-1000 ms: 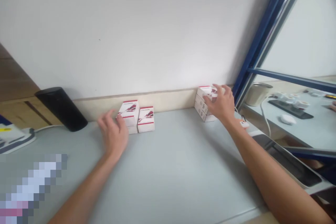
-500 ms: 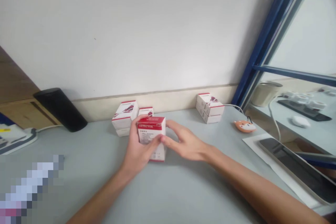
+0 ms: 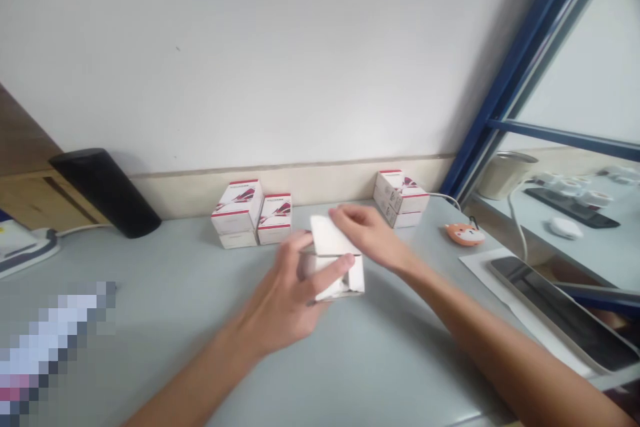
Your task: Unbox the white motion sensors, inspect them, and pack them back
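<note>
A small white cardboard box (image 3: 325,287) is held up over the grey table, its lid flap (image 3: 331,237) lifted and its end facing me. My left hand (image 3: 295,287) wraps round the box from the left, thumb lying across the front. At the top, my right hand (image 3: 367,232) has its fingers curled, pinching the edge of the raised flap. What lies inside the box is mostly hidden by the thumb and blur.
Red-and-white boxes stand by the wall: a stack (image 3: 237,212), a single box (image 3: 275,218) and another stack (image 3: 401,199). At left is a black cylinder (image 3: 107,193). To the right are an orange animal-face item (image 3: 465,234), a phone-like slab (image 3: 560,310) and a blue-framed glass pane.
The box was shut with its red printed side toward me; now it is tipped, turned and its flap is up. Both hands moved right, and my right hand went up to the flap.
</note>
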### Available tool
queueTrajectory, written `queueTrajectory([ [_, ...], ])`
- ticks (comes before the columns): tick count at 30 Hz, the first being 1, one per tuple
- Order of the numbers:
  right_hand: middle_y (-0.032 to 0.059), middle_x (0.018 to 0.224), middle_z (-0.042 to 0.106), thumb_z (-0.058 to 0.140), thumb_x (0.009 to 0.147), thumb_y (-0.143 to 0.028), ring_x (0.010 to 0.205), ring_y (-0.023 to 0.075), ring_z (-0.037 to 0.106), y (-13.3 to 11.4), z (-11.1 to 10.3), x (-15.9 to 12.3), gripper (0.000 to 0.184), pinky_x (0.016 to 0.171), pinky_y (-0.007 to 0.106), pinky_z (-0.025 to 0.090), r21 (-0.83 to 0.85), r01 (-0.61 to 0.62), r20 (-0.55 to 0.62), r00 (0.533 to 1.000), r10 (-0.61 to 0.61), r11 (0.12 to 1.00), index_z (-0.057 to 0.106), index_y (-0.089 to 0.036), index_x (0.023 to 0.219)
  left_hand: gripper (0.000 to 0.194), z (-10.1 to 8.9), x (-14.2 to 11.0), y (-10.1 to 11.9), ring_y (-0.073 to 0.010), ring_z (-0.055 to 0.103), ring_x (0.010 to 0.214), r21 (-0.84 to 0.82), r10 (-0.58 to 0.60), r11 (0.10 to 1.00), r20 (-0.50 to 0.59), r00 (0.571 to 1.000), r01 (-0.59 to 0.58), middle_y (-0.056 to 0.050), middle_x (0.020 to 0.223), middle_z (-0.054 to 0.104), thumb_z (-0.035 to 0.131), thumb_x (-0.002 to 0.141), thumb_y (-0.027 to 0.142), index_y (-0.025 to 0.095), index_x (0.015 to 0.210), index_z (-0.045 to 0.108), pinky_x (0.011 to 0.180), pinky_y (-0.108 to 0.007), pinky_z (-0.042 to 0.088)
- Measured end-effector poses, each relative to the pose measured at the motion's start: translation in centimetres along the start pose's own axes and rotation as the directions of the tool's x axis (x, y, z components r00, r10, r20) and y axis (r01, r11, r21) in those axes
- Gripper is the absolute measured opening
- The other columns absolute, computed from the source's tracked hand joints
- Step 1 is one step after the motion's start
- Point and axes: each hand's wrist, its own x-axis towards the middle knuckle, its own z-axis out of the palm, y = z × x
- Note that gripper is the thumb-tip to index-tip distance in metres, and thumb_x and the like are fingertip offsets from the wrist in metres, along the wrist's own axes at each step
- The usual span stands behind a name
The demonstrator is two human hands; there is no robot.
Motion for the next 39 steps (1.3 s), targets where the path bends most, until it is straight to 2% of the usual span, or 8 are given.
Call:
queueTrajectory([
  [4, 0.0038, 0.102, 0.073, 0.074, 0.088, -0.042, 0.084, 0.0179, 0.067, 1.2, 0.7, 0.4, 0.033, 0.070, 0.028, 0.053, 0.111, -0.199, 0.285, 0.945, 0.161, 0.974, 0.069, -0.022, 0.114, 0.051, -0.6, 0.7, -0.2, -0.0310, 0.057, 0.116, 0.230, 0.139, 0.966, -0.079, 0.987, -0.117, -0.010, 0.123, 0.047, 0.077, 0.073, 0.008, 0.033, 0.117, 0.066, 0.095, -0.050, 0.057],
  [8, 0.0079, 0.114, 0.071, 0.067, 0.092, -0.033, 0.096, 0.0208, 0.067, 1.1, 0.5, 0.2, 0.022, 0.086, 0.037, 0.056, -0.135, 0.206, -0.066, 0.974, -0.216, 0.969, 0.068, -0.023, 0.112, 0.042, -0.7, 0.6, -0.9, -0.0252, 0.067, 0.113, 0.081, 0.066, 0.994, 0.093, 0.993, -0.073, -0.010, 0.134, 0.059, 0.072, 0.083, 0.013, 0.031, 0.118, 0.060, 0.088, -0.038, 0.061],
  [10, 0.0086, 0.116, 0.069, 0.059, 0.097, -0.030, 0.103, 0.0219, 0.065, 0.1, 0.3, -0.4, 0.017, 0.094, 0.040, 0.054, -0.332, 0.482, -0.128, 0.829, -0.545, 0.811, 0.069, -0.024, 0.110, 0.032, -0.5, 0.2, -1.4, -0.0228, 0.072, 0.104, -0.007, -0.108, 0.994, 0.052, 0.993, 0.108, -0.007, 0.127, 0.066, 0.075, 0.085, 0.022, 0.031, 0.111, 0.060, 0.080, -0.034, 0.062],
  [13, 0.0089, 0.124, 0.067, 0.056, 0.101, -0.033, 0.110, 0.0240, 0.064, -1.3, 0.2, -1.4, 0.019, 0.098, 0.042, 0.052, -0.503, 0.699, 0.200, 0.666, -0.719, 0.508, 0.072, -0.026, 0.108, 0.032, -0.1, 0.0, -1.9, -0.0214, 0.074, 0.094, -0.209, -0.355, 0.914, 0.000, 0.935, 0.347, -0.005, 0.116, 0.071, 0.081, 0.083, 0.032, 0.029, 0.105, 0.059, 0.074, -0.033, 0.062],
  [17, 0.0097, 0.121, 0.067, 0.059, 0.099, -0.035, 0.102, 0.0254, 0.063, -1.6, 0.2, -1.9, 0.016, 0.093, 0.044, 0.050, -0.666, 0.681, 0.297, 0.615, -0.731, 0.303, 0.071, -0.024, 0.096, 0.041, -0.3, 0.6, -1.7, -0.0202, 0.073, 0.082, -0.293, -0.444, 0.854, 0.020, 0.896, 0.430, -0.003, 0.100, 0.072, 0.083, 0.081, 0.033, 0.027, 0.114, 0.060, 0.067, -0.032, 0.061],
  [24, 0.0110, 0.128, 0.062, 0.059, 0.102, -0.028, 0.107, 0.0242, 0.063, -1.1, -1.1, -0.9, 0.013, 0.093, 0.041, 0.053, -0.599, 0.608, 0.216, 0.749, -0.627, 0.520, 0.072, -0.023, 0.104, 0.057, -0.2, 0.3, -2.5, -0.0201, 0.074, 0.102, -0.257, -0.235, 0.946, -0.118, 0.965, 0.199, -0.009, 0.128, 0.066, 0.080, 0.083, 0.022, 0.032, 0.113, 0.034, 0.083, -0.037, 0.060],
  [34, 0.0069, 0.132, 0.065, 0.075, 0.094, -0.029, 0.125, 0.0275, 0.058, -2.6, -2.1, -1.6, 0.004, 0.105, 0.046, 0.051, -0.521, 0.605, 0.305, 0.790, -0.531, 0.601, 0.078, -0.027, 0.096, 0.064, 0.2, 0.0, -2.4, -0.0204, 0.075, 0.105, -0.208, -0.121, 0.973, -0.108, 0.987, 0.097, -0.011, 0.129, 0.068, 0.078, 0.086, 0.017, 0.032, 0.123, 0.029, 0.088, -0.039, 0.062],
  [39, 0.0030, 0.099, 0.076, 0.065, 0.099, -0.034, 0.093, 0.0211, 0.070, -1.1, -3.3, -0.1, 0.010, 0.089, 0.036, 0.053, -0.397, 0.391, -0.183, 0.853, -0.489, 0.830, 0.069, -0.025, 0.100, 0.072, 0.4, -0.5, -2.8, -0.0220, 0.074, 0.112, -0.066, -0.175, 0.984, -0.193, 0.965, 0.165, -0.011, 0.132, 0.065, 0.083, 0.083, 0.021, 0.031, 0.130, 0.029, 0.089, -0.039, 0.062],
])
